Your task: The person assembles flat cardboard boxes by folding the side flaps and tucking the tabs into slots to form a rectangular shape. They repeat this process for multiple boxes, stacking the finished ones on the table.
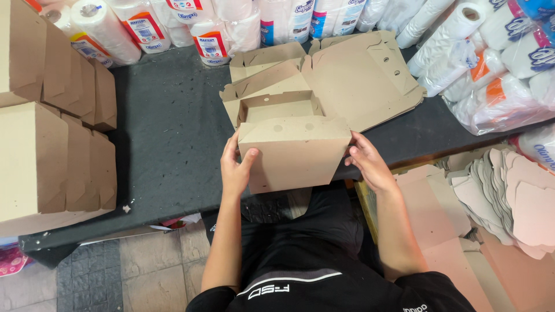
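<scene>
So: half-folded brown box [289,147] sits at the near edge of the dark table [173,133], dead centre of view, its front panel hanging over the edge toward the person. Open tray part faces up, just behind the front panel.

Left hand [236,167] at 9 o'clock of the box: thumb pressed on the front panel's left edge, fingers curled behind the side wall (a loose clamp on the cardboard). Right hand [367,162] at 3 o'clock: fingers half curled, tips touching the panel's right edge, palm apart from it.

At 12 to 1 o'clock of the box, touching it: box blanks [370,75] lying unfolded and overlapping, flaps up, small round holes showing.

At 9 o'clock, well apart on the left end of the table: folded boxes [52,162] nested in rows, a second row above it at 10 o'clock.

Along the back edge, 11 to 1 o'clock: wrapped paper rolls [139,26], white with coloured labels. More rolls in clear plastic bags [497,81] at 2 o'clock.

At 4 o'clock, below table level: stack of flat blanks [509,196], fanned, beside larger flat cardboard sheets [445,231].

Tiled floor [139,271] at 7 o'clock. Person's dark clothing fills 6 o'clock.
</scene>
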